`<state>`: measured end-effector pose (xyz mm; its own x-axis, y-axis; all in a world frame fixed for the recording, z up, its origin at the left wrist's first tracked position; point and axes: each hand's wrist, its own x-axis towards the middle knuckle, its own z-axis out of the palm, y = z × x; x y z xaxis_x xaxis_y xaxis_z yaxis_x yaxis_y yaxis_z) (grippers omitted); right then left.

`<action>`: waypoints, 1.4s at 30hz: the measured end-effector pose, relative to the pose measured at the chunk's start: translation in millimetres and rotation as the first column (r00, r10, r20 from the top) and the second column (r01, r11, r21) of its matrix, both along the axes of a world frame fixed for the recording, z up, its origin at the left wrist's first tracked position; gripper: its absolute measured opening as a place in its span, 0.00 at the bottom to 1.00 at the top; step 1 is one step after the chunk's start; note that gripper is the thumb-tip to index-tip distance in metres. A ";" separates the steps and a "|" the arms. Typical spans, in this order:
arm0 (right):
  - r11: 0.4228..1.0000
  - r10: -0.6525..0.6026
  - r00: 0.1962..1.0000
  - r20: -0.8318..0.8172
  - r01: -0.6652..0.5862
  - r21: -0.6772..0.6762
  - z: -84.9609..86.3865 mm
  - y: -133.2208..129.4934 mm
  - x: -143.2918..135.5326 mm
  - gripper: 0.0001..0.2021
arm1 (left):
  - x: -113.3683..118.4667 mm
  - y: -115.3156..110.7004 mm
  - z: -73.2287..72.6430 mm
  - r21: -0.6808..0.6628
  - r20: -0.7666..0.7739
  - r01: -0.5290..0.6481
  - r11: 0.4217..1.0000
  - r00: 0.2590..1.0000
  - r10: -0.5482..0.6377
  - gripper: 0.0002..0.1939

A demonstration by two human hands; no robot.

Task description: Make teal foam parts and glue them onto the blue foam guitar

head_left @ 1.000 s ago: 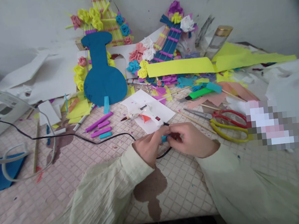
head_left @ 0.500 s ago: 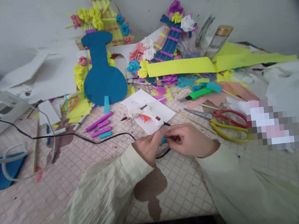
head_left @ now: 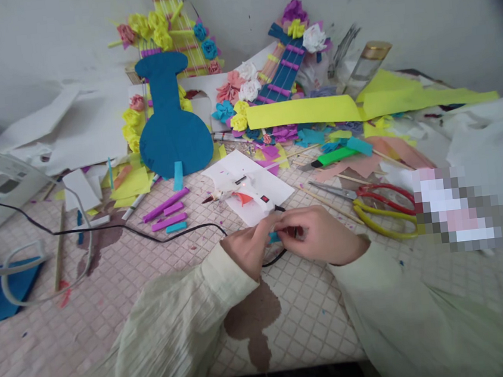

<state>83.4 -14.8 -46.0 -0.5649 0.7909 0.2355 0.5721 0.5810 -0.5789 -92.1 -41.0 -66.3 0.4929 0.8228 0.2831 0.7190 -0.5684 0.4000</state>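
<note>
My left hand (head_left: 251, 245) and my right hand (head_left: 322, 235) meet over the middle of the table, fingertips pinched together. Between them shows a small bit of blue paper (head_left: 274, 236), mostly covered by the fingers. Just beyond the hands a white hot glue gun (head_left: 252, 195) with an orange trigger lies on a sheet of white paper (head_left: 233, 162). To its left are rolled purple paper pieces (head_left: 166, 204) and a small blue one (head_left: 176, 227). Farther back stands a blue guitar-shaped cutout (head_left: 174, 133), a light blue strip (head_left: 178, 176) at its base.
Scissors (head_left: 386, 234) with red and yellow handles and a green utility knife (head_left: 335, 156) lie to the right. Behind are paper-flower guitars (head_left: 284, 74) and a yellow strip (head_left: 302, 113). A black cord (head_left: 116, 226) crosses the left side, near a white power strip (head_left: 7, 196).
The hands stay in nearly the same place, still pinched together; the blue paper between them has shifted very slightly. The whole view has moved a little.
</note>
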 end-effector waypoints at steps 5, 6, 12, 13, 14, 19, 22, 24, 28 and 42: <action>0.999 -0.048 0.999 -0.015 0.049 0.022 -0.9 -0.7 -1.9 0.07 | 0.4 -0.6 2.3 -0.036 0.044 -0.015 0.999 0.999 0.016 0.19; 0.999 -0.051 0.998 -0.034 0.052 0.016 -1.6 -0.8 -1.6 0.07 | 0.4 -0.6 3.4 -0.045 0.047 -0.016 0.999 0.999 0.018 0.19; 0.999 -0.018 0.998 -0.063 0.015 -0.045 -4.0 0.1 0.5 0.09 | 0.3 -1.0 10.6 -0.148 0.031 -0.022 0.989 0.999 0.027 0.18; 0.999 -0.013 0.998 -0.063 0.011 -0.046 -3.5 0.2 0.3 0.09 | 0.3 -1.1 11.1 -0.165 0.034 -0.020 0.986 0.999 0.026 0.19; 0.999 -0.013 0.998 -0.061 0.010 -0.046 -2.8 0.3 -0.1 0.08 | 0.4 -1.1 11.2 -0.181 0.039 -0.019 0.983 0.999 0.026 0.19; 0.999 -0.009 0.999 -0.045 0.007 -0.048 0.7 -0.4 -1.2 0.07 | 0.4 -0.9 9.9 -0.239 0.049 -0.015 0.971 0.998 0.027 0.19; 0.998 0.009 0.999 -0.043 -0.012 -0.069 0.2 -0.8 -0.3 0.08 | 0.3 -0.8 10.0 -0.239 0.048 -0.009 0.971 0.999 0.021 0.19; 0.996 0.000 0.999 -0.040 -0.003 -0.084 -0.8 -0.9 0.3 0.08 | 0.3 -1.1 10.5 -0.228 0.052 0.002 0.974 0.999 0.011 0.19; 0.993 -0.027 0.999 -0.017 0.025 -0.116 -1.2 -1.3 0.4 0.07 | 0.9 -1.9 11.2 -0.189 0.030 -0.001 0.982 1.000 0.007 0.18; 0.990 0.008 0.998 0.066 0.002 -0.140 1.6 -1.1 -0.7 0.07 | 2.7 -3.2 12.5 -0.104 0.043 0.005 0.995 0.999 0.000 0.17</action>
